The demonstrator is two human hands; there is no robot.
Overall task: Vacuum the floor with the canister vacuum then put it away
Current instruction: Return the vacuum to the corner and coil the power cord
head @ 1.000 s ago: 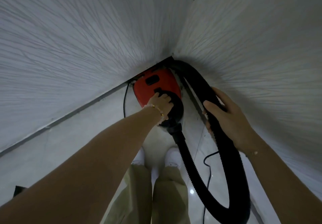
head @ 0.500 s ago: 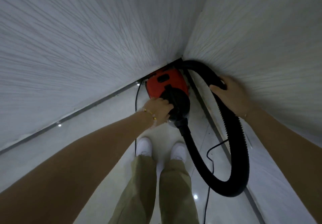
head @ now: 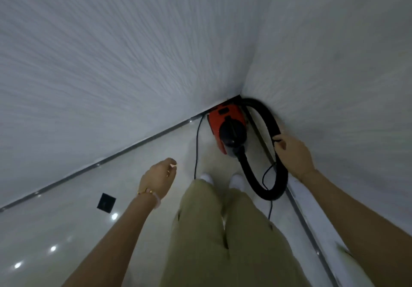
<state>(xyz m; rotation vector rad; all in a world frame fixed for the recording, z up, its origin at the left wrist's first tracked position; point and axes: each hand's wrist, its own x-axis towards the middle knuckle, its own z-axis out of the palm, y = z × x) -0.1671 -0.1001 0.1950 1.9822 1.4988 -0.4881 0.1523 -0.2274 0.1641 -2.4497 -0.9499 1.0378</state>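
Head view?
— I'm seeing the red canister vacuum (head: 226, 126) sitting in the wall corner, right hand (head: 294, 155) gripping its black hose (head: 270, 121), left hand (head: 159, 175) hanging loosely curled, empty.
— Step?
— I'm judging it's stowing; next, tucking the hose loop against the wall.

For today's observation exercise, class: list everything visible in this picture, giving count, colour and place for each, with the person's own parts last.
canister vacuum: one, red and black, on the floor in the wall corner
hose: one, black, looping from the vacuum along the right wall
power cord: one, black, trailing over the floor
floor: one, pale glossy tile
walls: two, white, textured
square floor plate: one, black, lower left
left hand: empty, open, gold bracelet
right hand: gripping the hose
legs: two, khaki trousers, white shoes
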